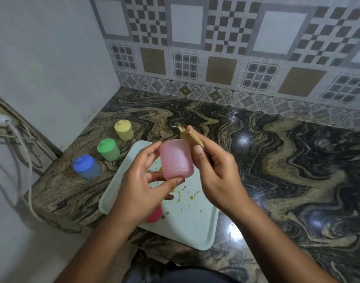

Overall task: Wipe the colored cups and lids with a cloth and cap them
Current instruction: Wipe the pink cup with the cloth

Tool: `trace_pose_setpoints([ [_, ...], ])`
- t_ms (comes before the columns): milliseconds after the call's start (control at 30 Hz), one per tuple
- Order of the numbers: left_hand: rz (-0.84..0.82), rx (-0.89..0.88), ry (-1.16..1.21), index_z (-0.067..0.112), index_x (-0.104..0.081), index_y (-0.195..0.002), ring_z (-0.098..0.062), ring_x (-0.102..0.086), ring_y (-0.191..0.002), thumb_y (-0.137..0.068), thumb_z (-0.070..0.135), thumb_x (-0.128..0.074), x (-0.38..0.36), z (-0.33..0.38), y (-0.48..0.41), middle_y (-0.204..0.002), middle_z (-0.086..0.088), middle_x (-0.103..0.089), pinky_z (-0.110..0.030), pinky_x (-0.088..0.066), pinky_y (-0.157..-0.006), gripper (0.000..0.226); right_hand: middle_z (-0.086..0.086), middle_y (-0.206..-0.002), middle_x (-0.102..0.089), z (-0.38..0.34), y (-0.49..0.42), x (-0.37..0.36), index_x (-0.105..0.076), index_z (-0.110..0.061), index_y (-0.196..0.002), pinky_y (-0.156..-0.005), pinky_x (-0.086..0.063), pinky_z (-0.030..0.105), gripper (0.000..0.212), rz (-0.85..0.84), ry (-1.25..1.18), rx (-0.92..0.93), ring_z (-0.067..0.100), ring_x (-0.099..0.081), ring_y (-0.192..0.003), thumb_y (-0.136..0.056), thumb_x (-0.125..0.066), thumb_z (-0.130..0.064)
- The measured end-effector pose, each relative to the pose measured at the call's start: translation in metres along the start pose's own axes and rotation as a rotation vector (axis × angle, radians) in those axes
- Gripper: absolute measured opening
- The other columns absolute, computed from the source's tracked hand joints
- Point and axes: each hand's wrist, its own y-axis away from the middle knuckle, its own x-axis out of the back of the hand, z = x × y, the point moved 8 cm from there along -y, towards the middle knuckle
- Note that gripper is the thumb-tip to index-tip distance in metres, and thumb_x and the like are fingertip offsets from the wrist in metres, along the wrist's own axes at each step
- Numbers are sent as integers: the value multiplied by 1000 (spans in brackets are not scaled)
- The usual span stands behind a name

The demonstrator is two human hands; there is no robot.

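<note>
Three cups already wear their lids on the counter (277, 160) to the left, the yellow cup (124, 130), the green cup (108, 149) and the blue cup (86, 166), in a slanting line well apart from the hands. That leaves the pink cup (176, 159) as the piece being worked on, raised above the tray (187, 227) and held between the two hands. The left hand (140, 180) grips it, with the forefinger along its upper left edge and the thumb pressed under its near end. The right hand (213, 170) pinches a tan cloth (190, 137) between thumb and fingers, and the cloth touches the cup's far right edge. The cup's long axis runs from the left thumb up and away from the person, leaning slightly. I judge the far end, where the cloth meets it, to be the mouth, though the cloudy wall and blur leave that unsure. The coming move turns on this. The cloth sits to the right of the cup at its far end and the right hand is nearer that end, so the wiping likely falls to the right hand while the left steadies or turns the cup. A red lid (155, 215) lies on the tray just under the left wrist, partly hidden and nearer the left hand. Capping would call for a reach down and back toward the body. Yellow-brown smears (181, 193) fleck the tray below the cup. No brand, label or writing can be read on any cup, lid or the tray.
</note>
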Motion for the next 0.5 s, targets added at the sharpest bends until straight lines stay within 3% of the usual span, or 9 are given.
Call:
trace_pose_setpoints([
  [100, 8, -2, 47, 24, -47, -146, -21, -75, -99, -63, 17, -85, 0, 3, 0, -146, 9, -56, -45, -62, -55, 91, -10, -154, -45, -2, -1, -11, -49, -17, -147, -121, -34, 27, 43, -95, 113, 53, 4, -36, -149, -105, -47, -11],
  [233, 18, 3, 59, 21, -48, -145, -22, -74, -101, -64, 16, -85, 3, 2, 0, -142, 13, -60, -40, -62, -54, 89, 3, -158, -43, 4, 0, -14, -51, -6, -147, -121, -36, 34, 42, -130, 128, 46, 7, -34, -150, -105, -48, -11],
  [400, 26, 35, 74, 22, -51, -143, -21, -74, -100, -66, 11, -85, 4, -4, -1, -138, 14, -63, -38, -62, -55, 86, 9, -158, -42, 6, 8, -11, -55, -4, -144, -117, -43, 38, 41, -131, 212, 107, 13, -38, -149, -104, -50, -10],
  [500, 23, 26, 79, 29, -55, -136, -20, -75, -101, -68, 6, -84, 4, -3, -3, -137, 12, -64, -38, -62, -56, 77, 11, -157, -42, 1, 16, -11, -56, -2, -143, -110, -46, 25, 40, -132, 277, 173, 23, -49, -142, -104, -52, -7],
])
